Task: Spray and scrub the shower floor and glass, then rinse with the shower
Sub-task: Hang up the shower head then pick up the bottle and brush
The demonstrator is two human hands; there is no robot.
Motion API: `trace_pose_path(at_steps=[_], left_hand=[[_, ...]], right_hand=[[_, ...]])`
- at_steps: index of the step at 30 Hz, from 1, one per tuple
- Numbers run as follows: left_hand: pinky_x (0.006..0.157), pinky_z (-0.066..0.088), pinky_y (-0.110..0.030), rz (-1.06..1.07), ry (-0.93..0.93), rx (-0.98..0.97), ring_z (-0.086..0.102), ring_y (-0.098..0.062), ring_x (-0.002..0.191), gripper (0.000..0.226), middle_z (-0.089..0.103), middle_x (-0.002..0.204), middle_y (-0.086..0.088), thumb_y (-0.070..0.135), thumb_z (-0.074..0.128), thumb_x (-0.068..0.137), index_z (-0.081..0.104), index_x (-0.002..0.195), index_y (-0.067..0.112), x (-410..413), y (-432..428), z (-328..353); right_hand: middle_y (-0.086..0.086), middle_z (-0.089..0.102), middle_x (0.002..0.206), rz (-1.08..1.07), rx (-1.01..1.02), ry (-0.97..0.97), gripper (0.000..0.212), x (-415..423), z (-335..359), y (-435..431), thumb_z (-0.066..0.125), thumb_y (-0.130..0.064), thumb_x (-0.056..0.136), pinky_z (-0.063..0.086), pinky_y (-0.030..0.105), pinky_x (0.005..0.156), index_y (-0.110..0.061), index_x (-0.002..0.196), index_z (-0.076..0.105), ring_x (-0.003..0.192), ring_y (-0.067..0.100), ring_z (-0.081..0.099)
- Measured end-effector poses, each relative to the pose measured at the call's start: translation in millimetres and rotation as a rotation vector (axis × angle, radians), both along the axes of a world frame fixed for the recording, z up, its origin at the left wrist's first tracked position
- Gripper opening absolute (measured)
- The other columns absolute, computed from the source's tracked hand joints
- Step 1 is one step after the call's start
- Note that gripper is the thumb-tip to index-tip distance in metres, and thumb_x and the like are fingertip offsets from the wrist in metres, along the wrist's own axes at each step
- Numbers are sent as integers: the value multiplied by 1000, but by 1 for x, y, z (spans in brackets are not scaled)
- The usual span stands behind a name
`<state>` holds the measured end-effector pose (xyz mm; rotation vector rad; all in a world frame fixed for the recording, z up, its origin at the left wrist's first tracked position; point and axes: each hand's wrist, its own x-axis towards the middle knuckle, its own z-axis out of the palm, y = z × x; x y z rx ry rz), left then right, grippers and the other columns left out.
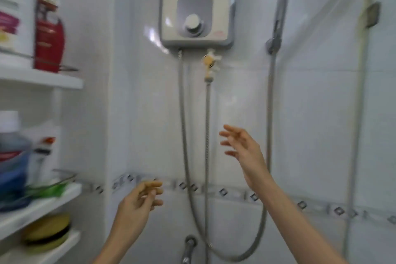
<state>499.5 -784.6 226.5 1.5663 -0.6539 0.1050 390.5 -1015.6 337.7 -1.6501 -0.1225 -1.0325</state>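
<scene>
A grey hand shower (280, 4) hangs in its wall holder at the upper right, and its metal hose (269, 126) loops down the white tiles. A white water heater (197, 4) with a round knob is mounted at top centre, a small yellowed valve (209, 66) just under it. My right hand (242, 148) is raised in front of the wall, fingers spread, holding nothing, well below the shower handle. My left hand (139, 201) is lower and to the left, fingers loosely curled and apart, also holding nothing. The whole view is motion-blurred.
White shelves (42, 80) on the left carry a red bottle (49, 30), other bottles, a blue container (12, 165) and a yellow sponge (48, 233). A grey tap (189, 246) sticks out low on the wall. A thin pipe (357, 126) runs down at right.
</scene>
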Motion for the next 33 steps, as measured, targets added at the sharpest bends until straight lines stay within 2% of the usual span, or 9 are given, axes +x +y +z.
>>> trace_pose_path(at_steps=[4,8,17,22,25,27,29,31,33], left_hand=[[72,52,-14,151,-87,223,71,1,81,29,72,91,22,7,57,96,65,98,35,-32,116,-56],[76,49,-8,321,65,397,67,7,90,35,68,98,32,9,59,95,59,100,44,-87,260,-141],[90,55,-35,649,692,520,69,-19,97,20,69,111,0,15,53,99,64,108,29,-225,479,-368],[88,45,-28,825,996,554,64,-28,109,25,69,119,-12,15,51,100,67,117,9,-287,542,-520],[85,48,-35,899,1074,524,66,-34,102,46,70,112,-21,32,44,92,69,115,1,-305,559,-613],[84,48,-36,942,1130,487,65,-36,100,48,68,112,-22,31,42,93,66,120,-1,-313,566,-674],[89,45,-33,990,1189,477,60,-35,113,39,61,129,-20,15,49,99,55,136,3,-318,571,-730],[101,39,-31,1025,1228,452,51,-32,129,50,48,146,-17,13,53,99,41,147,5,-320,573,-787],[111,29,-31,1034,1245,442,37,-31,141,62,34,156,-18,16,56,98,28,151,1,-317,584,-845]], right_hand=[[2,70,104,183,9,216,24,1,-109,91,49,-4,96,50,23,68,-14,114,61,81,12,66],[5,69,106,353,5,495,24,0,-227,214,49,-4,97,52,26,69,-11,117,61,83,15,66],[-6,67,102,590,-201,990,24,-31,-477,418,48,-7,99,52,24,66,-23,113,59,88,17,63],[2,59,116,733,-396,1205,35,-55,-631,504,52,-10,97,45,25,83,-16,131,51,107,19,58],[2,54,127,801,-586,1224,39,-58,-713,542,52,-9,96,40,20,85,-14,135,48,108,15,55],[3,52,133,849,-745,1220,41,-55,-767,563,52,-14,96,41,21,88,-15,137,47,110,17,54],[4,49,138,921,-942,1170,42,-48,-825,581,51,-19,97,41,28,97,-20,138,44,120,22,51],[3,44,143,989,-1224,1052,44,-41,-879,599,47,-23,98,37,35,105,-23,142,40,128,23,44],[1,39,147,1059,-1564,811,46,-28,-930,620,43,-23,98,34,36,105,-23,144,36,131,22,39]])
